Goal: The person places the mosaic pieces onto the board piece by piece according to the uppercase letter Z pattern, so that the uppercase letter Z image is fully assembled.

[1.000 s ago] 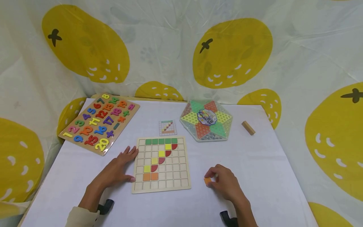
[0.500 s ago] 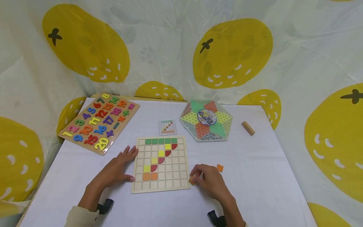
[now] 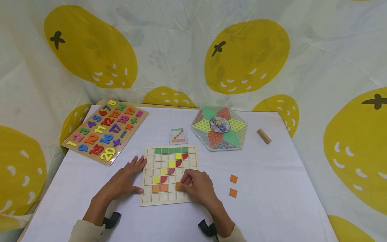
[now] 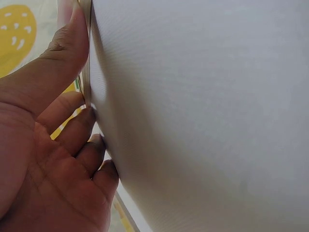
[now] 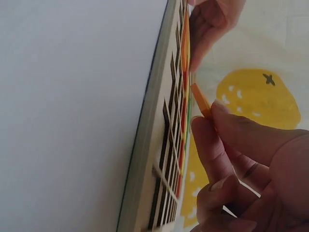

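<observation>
A wooden grid board (image 3: pixel 164 198) lies in front of me, with a green row at the top, a diagonal of yellow squares and red quarter-rounds, and two orange squares at lower left. My left hand (image 3: pixel 125 179) rests at the board's left edge, thumb and fingertips against its side, fingers mostly extended. Over the lower right part of the board, my right hand (image 3: pixel 199 186) pinches an orange square tile (image 3: pixel 178 186) between thumb and forefinger. The right wrist view shows this tile (image 5: pixel 201 100) tilted and held above the board surface.
Two orange tiles (image 3: pixel 233 178) lie on the white cloth right of the board. A small pattern card (image 3: pixel 178 136) sits behind it. Further back are a number puzzle (image 3: pixel 105 131), a hexagonal star-pattern game board (image 3: pixel 220 128) and a small wooden block (image 3: pixel 264 136).
My right hand has moved left from the cloth to above the board, carrying an orange tile. The two tiles on the cloth are now uncovered. The left hand stays put.
</observation>
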`<state>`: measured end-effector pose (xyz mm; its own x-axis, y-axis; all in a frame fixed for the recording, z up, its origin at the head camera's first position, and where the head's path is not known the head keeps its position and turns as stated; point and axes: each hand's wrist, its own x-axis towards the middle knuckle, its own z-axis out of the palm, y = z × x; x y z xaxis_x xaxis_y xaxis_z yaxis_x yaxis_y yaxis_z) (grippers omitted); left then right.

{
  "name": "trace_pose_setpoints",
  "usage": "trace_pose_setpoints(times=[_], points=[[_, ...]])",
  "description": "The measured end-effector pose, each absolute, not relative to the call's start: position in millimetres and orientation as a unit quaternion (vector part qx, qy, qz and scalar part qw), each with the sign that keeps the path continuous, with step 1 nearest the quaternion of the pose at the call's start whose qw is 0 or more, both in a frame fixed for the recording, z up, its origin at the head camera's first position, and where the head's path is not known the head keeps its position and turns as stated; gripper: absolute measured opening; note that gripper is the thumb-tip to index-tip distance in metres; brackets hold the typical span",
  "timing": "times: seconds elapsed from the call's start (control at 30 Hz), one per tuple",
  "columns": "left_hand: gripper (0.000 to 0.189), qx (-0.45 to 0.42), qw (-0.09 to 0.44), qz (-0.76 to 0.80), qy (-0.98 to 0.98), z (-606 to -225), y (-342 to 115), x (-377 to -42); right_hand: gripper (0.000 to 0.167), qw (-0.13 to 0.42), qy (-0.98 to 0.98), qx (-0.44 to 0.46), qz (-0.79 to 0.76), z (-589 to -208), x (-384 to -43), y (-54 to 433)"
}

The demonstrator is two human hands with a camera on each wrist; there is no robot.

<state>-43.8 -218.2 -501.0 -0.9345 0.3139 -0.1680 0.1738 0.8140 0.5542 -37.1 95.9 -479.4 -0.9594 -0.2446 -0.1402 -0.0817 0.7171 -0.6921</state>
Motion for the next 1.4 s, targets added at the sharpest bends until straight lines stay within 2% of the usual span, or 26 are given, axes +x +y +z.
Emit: trace_pose_setpoints(times=[0.37,0.63,1.0,1.4], points=[[0.123,0.127,0.126,0.277,0.944,-502.7,-217.9,-43.6,0.022,0.111,0.936,-0.109,-0.316,-488.1,-40.4,63.3],[0.122,0.123,0.127,0.281,0.943,-502.9,-216.7,-42.9,0.016,0.123,0.933,-0.119,-0.317,-486.2,-42.8,69.7],[0.123,0.121,0.126,0.273,0.946,-498.4,-216.0,-43.2,0.019,0.1,0.928,-0.079,-0.35,-475.9,-40.8,138.0],[0.123,0.118,0.132,0.277,0.944,-498.4,-217.0,-44.0,0.029,0.074,0.942,0.03,-0.327,-467.6,-20.2,229.2]])
